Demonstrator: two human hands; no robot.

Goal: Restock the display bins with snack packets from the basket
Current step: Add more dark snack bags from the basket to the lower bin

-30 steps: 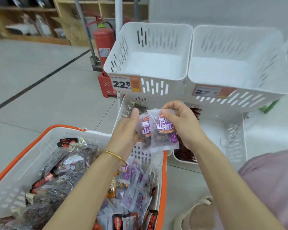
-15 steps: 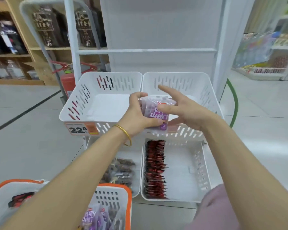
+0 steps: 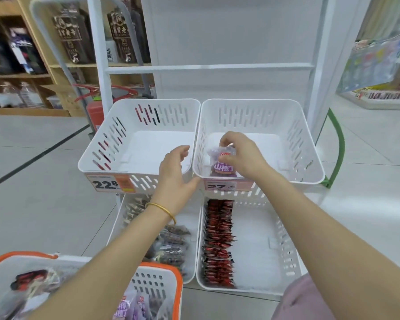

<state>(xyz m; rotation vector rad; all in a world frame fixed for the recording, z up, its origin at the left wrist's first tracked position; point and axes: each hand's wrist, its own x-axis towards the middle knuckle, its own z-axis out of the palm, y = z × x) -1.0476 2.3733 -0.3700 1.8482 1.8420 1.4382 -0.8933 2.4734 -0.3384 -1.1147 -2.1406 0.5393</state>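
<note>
The right hand (image 3: 243, 155) pinches the top edge of a purple hawthorn snack packet (image 3: 222, 166) between thumb and curled fingers. The packet stands upright under that hand, inside the upper right display bin (image 3: 319, 172), close to the bin's near left corner and just behind the price label reading 27 (image 3: 219, 186). Whether its bottom edge touches the bin floor is hidden by the front wall.

The left hand (image 3: 174, 179), a gold bangle (image 3: 164, 210) on its wrist, sits just left of the right hand with fingers loosely bent and nothing in them, over the near right corner of the upper left display bin (image 3: 90, 155). A 22.8 label (image 3: 111, 184) hangs left of this hand.

Below the left forearm, the lower left bin (image 3: 187, 218) holds dark packets (image 3: 171, 243). Below the right forearm, the lower right bin (image 3: 259, 239) has a row of red packets (image 3: 218, 241) along its left side. Under the left elbow, the orange-rimmed basket (image 3: 178, 285) carries more purple packets (image 3: 129, 308).
</note>
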